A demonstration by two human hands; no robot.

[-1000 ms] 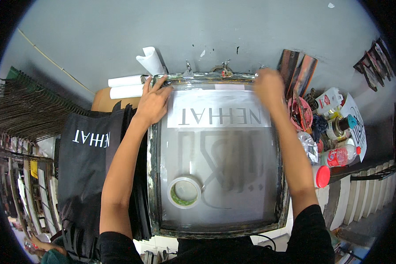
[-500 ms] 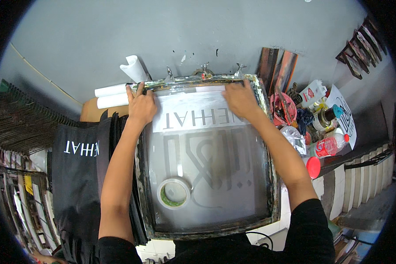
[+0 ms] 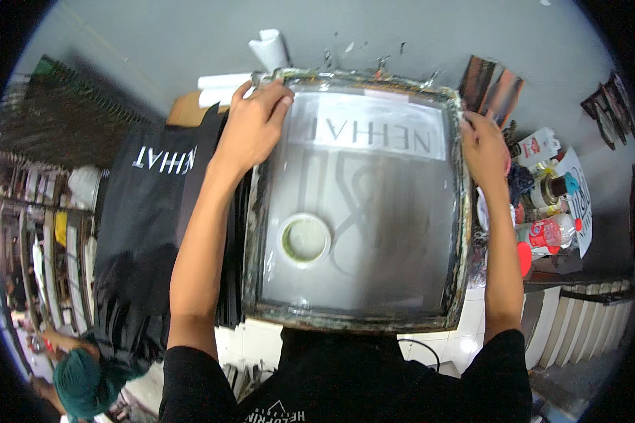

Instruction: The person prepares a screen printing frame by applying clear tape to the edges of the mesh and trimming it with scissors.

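A screen-printing frame (image 3: 466, 211) with a paint-crusted rim lies in front of me, its grey mesh faintly showing large pale shapes. Under the top part of the mesh runs a white sheet with dark lettering (image 3: 374, 151). A roll of tape (image 3: 327, 240) rests on the mesh, lower left. My left hand (image 3: 256, 127) is closed on the frame's upper-left rail, the thumb toward the inner side. At the upper right, my right hand (image 3: 485, 151) has its fingers curled on the right rail; motion blurs it slightly.
To the left hang black fabric pieces with white lettering (image 3: 148, 204). White paper rolls (image 3: 226, 81) lie behind. Squeegees (image 3: 490, 88) lean at the back wall. At right stand several containers, including a red-labelled plastic bottle (image 3: 543, 234). Another person in a green top (image 3: 85, 381) is at lower left.
My right hand has gone from the lettered sheet out to the right rail. My left hand has slid round the upper-left corner onto the side rail. The whole view has shifted and tilted.
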